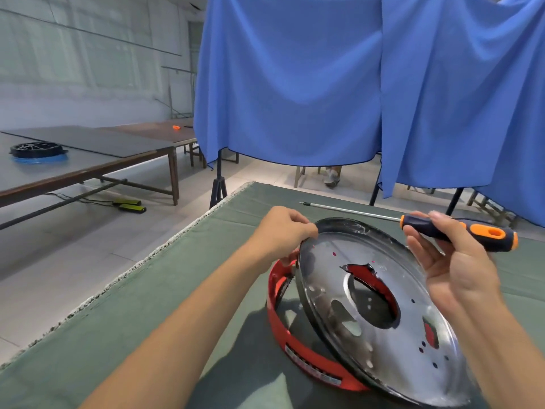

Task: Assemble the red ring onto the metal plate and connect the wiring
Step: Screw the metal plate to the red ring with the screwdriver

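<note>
A shiny round metal plate (374, 302) with a large centre hole is tilted up on its left edge over the red ring (283, 326), which lies on the green cloth beneath it. My left hand (283, 231) pinches the plate's upper left rim. To the right of the plate, my right hand (448, 258) holds a screwdriver (460, 233) by its black and orange handle, the long shaft pointing left. No wiring shows clearly.
The work table is covered with a green cloth (182, 290), its left edge running diagonally. Blue curtains (354, 84) hang on stands behind the table. A long table (88, 160) at the left carries a black and blue ring part (38, 153).
</note>
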A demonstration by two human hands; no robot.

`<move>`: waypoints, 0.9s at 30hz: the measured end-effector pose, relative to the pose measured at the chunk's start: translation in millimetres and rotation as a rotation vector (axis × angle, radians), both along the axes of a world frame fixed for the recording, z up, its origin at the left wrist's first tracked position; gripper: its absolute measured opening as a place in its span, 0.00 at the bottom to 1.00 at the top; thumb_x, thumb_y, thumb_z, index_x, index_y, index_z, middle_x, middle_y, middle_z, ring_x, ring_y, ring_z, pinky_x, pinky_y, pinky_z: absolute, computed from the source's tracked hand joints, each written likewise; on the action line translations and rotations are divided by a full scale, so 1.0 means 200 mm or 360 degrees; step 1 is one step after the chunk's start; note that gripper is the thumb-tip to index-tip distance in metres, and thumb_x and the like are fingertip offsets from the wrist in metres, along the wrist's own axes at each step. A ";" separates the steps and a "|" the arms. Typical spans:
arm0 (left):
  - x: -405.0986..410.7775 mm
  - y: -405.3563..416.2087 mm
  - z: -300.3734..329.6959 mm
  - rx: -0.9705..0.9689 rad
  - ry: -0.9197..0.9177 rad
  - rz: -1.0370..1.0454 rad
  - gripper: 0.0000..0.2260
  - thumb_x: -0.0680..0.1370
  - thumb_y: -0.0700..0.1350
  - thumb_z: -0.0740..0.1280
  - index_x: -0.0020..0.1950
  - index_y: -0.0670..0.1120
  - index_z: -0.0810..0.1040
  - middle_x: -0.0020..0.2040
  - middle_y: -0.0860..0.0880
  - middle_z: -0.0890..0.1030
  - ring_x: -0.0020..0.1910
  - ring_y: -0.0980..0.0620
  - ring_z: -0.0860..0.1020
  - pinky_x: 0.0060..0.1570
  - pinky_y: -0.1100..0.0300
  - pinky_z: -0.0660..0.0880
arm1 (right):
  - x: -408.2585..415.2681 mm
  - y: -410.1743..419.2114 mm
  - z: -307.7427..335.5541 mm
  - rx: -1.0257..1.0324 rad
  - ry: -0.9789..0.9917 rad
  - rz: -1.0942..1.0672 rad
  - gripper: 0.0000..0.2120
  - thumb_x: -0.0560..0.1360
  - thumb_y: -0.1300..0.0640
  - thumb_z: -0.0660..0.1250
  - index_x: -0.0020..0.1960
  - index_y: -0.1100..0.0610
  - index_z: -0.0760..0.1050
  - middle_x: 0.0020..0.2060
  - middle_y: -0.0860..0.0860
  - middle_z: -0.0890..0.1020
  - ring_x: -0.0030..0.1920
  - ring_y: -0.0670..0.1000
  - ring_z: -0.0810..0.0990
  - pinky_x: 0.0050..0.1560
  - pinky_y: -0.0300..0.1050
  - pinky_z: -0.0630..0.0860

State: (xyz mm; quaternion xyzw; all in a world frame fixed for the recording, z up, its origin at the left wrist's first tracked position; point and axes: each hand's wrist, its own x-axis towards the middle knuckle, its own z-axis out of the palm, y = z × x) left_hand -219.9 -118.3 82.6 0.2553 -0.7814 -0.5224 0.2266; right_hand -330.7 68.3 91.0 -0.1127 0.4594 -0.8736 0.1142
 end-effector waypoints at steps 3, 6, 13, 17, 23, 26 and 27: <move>0.04 -0.03 -0.04 0.0001 -0.0061 0.0047 0.07 0.71 0.37 0.65 0.43 0.39 0.82 0.26 0.46 0.72 0.17 0.53 0.64 0.18 0.69 0.61 | -0.01 0.00 0.00 -0.0021 -0.0011 0.0004 0.01 0.74 0.61 0.69 0.44 0.58 0.77 0.36 0.53 0.86 0.33 0.50 0.85 0.32 0.36 0.79; 0.11 -0.08 -0.10 -0.0178 -0.0269 0.0151 0.10 0.71 0.39 0.62 0.46 0.43 0.81 0.22 0.49 0.74 0.15 0.49 0.69 0.16 0.67 0.64 | 0.01 -0.02 -0.01 -0.0015 -0.0010 0.0028 0.02 0.74 0.62 0.69 0.43 0.58 0.77 0.36 0.53 0.86 0.32 0.51 0.85 0.31 0.36 0.79; 0.20 -0.13 -0.20 -0.0606 -0.0699 0.0320 0.09 0.70 0.45 0.63 0.30 0.43 0.70 0.25 0.46 0.72 0.22 0.46 0.71 0.25 0.60 0.71 | 0.05 -0.08 -0.04 0.0068 0.0052 0.0108 0.02 0.74 0.62 0.68 0.42 0.59 0.78 0.36 0.53 0.86 0.31 0.50 0.84 0.31 0.36 0.79; 0.20 -0.16 -0.21 -0.0049 -0.0484 0.0118 0.07 0.74 0.43 0.65 0.35 0.44 0.73 0.27 0.47 0.66 0.22 0.49 0.67 0.20 0.65 0.68 | 0.04 -0.08 -0.05 0.0081 0.0052 0.0100 0.02 0.74 0.62 0.69 0.42 0.59 0.78 0.36 0.53 0.86 0.31 0.50 0.84 0.31 0.37 0.79; 0.23 -0.17 -0.24 0.0016 -0.0497 0.0018 0.09 0.73 0.43 0.63 0.35 0.41 0.76 0.23 0.45 0.74 0.22 0.43 0.76 0.20 0.58 0.75 | 0.04 -0.09 -0.06 0.0120 0.0054 0.0103 0.01 0.74 0.62 0.69 0.44 0.59 0.77 0.37 0.54 0.86 0.30 0.50 0.84 0.31 0.37 0.79; 0.23 -0.16 -0.25 -0.0065 -0.0576 0.0104 0.12 0.74 0.46 0.61 0.31 0.43 0.70 0.21 0.42 0.74 0.20 0.40 0.76 0.19 0.64 0.71 | 0.04 -0.09 -0.07 0.0138 0.0055 0.0113 0.01 0.74 0.62 0.69 0.44 0.60 0.77 0.37 0.54 0.86 0.30 0.50 0.84 0.31 0.37 0.79; 0.23 -0.16 -0.25 -0.0091 -0.0569 0.0140 0.14 0.74 0.46 0.61 0.29 0.44 0.66 0.19 0.44 0.72 0.18 0.41 0.75 0.19 0.66 0.69 | 0.04 -0.09 -0.07 0.0140 0.0055 0.0115 0.01 0.74 0.62 0.69 0.44 0.60 0.77 0.37 0.54 0.86 0.30 0.51 0.84 0.31 0.37 0.79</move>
